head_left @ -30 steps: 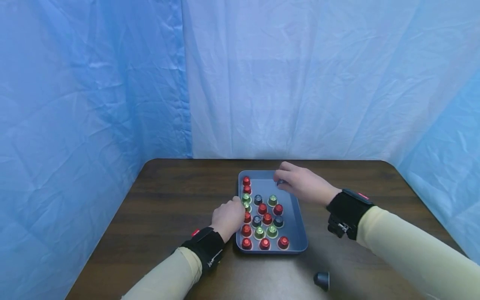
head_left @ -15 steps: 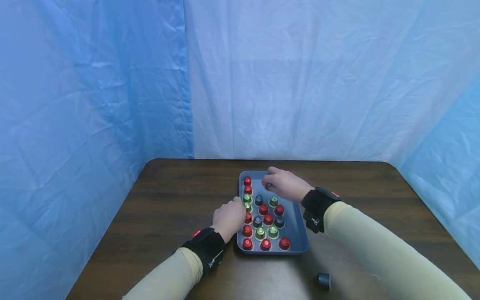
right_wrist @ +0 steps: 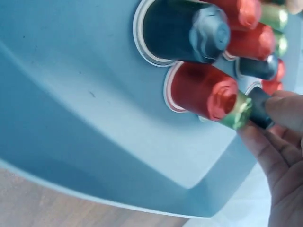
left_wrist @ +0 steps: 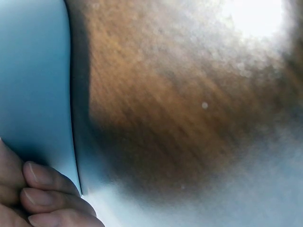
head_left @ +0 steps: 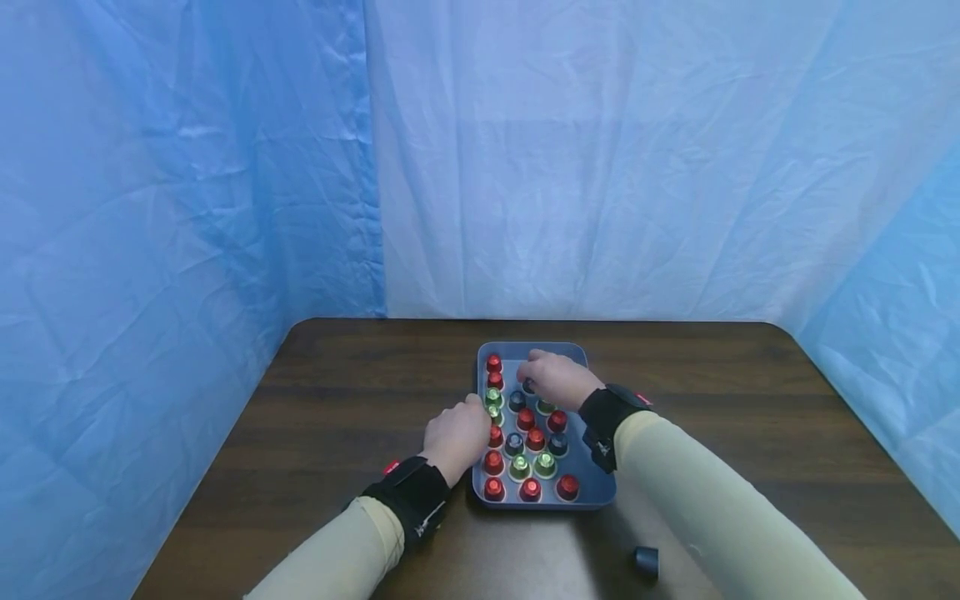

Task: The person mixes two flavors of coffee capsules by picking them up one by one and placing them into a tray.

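Observation:
My right hand (head_left: 558, 379) pinches a dark coffee capsule (right_wrist: 258, 105) between thumb and fingers, low over the back part of the blue-grey tray (head_left: 592, 477). In the right wrist view this capsule sits just beyond a green capsule (right_wrist: 239, 111) and a red capsule (right_wrist: 201, 90). My left hand (head_left: 456, 437) grips the tray's left side. Its curled fingertips (left_wrist: 40, 174) lie against the outer tray wall in the left wrist view. Red, green and dark capsules stand upright in the tray, among them a red column along the left wall broken by green ones.
One dark capsule (head_left: 647, 562) lies on its side on the brown wooden table (head_left: 360, 392), in front of the tray's right corner. Blue-white sheeting (head_left: 570, 167) hangs behind the table and on both sides.
My right hand has moved left across the back of the tray with the dark capsule and come lower, toward the other capsules. The left hand has stayed at the tray's side.

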Tool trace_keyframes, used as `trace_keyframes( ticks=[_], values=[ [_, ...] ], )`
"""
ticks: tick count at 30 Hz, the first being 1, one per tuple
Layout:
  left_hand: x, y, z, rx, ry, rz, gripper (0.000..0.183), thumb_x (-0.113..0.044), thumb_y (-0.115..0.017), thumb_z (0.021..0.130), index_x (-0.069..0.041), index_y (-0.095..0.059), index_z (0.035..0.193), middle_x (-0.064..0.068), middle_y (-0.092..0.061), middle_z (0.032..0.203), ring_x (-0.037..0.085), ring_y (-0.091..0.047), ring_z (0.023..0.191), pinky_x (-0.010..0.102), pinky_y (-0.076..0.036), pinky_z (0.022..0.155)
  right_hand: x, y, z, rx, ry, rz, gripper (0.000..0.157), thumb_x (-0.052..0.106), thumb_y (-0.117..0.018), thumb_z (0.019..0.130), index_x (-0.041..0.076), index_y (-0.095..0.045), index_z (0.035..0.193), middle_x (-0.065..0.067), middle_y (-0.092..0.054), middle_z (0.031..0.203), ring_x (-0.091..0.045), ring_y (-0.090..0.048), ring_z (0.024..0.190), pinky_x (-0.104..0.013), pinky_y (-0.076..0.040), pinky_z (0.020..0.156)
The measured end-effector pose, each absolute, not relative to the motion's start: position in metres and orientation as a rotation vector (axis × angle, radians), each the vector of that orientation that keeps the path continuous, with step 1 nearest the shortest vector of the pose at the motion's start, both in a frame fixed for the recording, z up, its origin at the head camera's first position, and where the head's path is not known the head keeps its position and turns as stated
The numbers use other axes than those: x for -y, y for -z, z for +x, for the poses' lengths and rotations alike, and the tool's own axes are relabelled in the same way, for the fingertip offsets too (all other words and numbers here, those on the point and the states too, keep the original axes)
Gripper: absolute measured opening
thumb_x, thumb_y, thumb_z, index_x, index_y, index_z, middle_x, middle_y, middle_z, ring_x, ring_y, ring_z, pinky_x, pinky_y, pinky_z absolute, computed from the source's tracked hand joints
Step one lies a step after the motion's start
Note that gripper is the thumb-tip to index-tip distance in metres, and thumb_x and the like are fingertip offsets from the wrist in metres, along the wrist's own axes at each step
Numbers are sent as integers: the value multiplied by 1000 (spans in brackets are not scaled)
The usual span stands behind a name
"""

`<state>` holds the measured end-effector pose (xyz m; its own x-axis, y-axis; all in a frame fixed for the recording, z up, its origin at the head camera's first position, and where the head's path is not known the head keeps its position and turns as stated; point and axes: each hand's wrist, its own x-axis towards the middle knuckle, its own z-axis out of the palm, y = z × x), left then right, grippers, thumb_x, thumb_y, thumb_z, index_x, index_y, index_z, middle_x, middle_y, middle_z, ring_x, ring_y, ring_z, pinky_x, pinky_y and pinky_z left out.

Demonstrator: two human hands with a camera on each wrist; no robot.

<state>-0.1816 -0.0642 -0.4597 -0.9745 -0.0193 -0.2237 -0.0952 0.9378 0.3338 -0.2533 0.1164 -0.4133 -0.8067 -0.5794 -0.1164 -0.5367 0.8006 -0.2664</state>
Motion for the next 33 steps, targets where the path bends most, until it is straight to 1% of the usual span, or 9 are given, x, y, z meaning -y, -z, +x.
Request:
trace_keyframes(
  ticks=[3,6,11,15,18,21,28,33],
  values=[
    [65,460,-182,-2886,-502,-77,42,-34,-70,98,-4,-56,123,7,-61,86,25,-69,79,46,-61,75,-115,418,-253,-2803,301,-829,20,9,-67,99,18,-74,115,0,-61,104,-16,-63,94,-37,-57,84],
    [65,460,-181,-2894,-493,-61,41,-33,-72,97,-4,-57,121,6,-60,83,24,-69,75,45,-61,73,-114,423,-252,-2804,288,-801,21,7,-68,97,21,-75,112,2,-62,101,-16,-62,91,-36,-56,83],
    [65,459,-181,-2899,-496,-49,42,-33,-72,96,-3,-57,121,6,-60,82,23,-68,73,44,-61,73,-113,425,-251,-2813,255,-822,21,8,-71,95,20,-75,112,3,-63,100,-15,-60,86,-35,-56,82],
    [65,459,-181,-2906,-493,-40,42,-33,-72,96,-3,-57,121,6,-60,83,23,-68,73,44,-61,73,-115,424,-250,-2836,212,-850,21,12,-70,97,18,-73,117,0,-65,103,-16,-63,90,-38,-57,86],
    [64,460,-180,-2910,-488,-36,42,-33,-73,96,-3,-57,121,6,-60,83,22,-67,72,43,-61,72,-120,423,-249,-2854,191,-873,26,15,-70,97,16,-71,124,-2,-66,108,-16,-65,94,-40,-58,90],
    [64,460,-180,-2909,-496,-53,42,-33,-73,96,-4,-57,121,6,-60,83,22,-67,72,43,-61,72,-125,418,-246,-2857,204,-881,30,18,-71,97,14,-70,127,-3,-67,109,-17,-66,96,-40,-58,90],
    [63,461,-181,-2910,-494,-67,43,-32,-74,95,-3,-57,122,7,-61,85,24,-68,76,45,-61,74,-140,403,-233,-2854,255,-862,34,22,-73,96,14,-69,129,-6,-68,114,-21,-68,103,-42,-59,89],
    [64,462,-181,-2911,-502,-65,41,-32,-72,96,-2,-57,121,8,-61,84,25,-68,75,45,-61,73,-156,397,-222,-2904,225,-923,34,23,-75,94,12,-70,126,-6,-70,113,-22,-69,104,-41,-59,87]
  ],
)
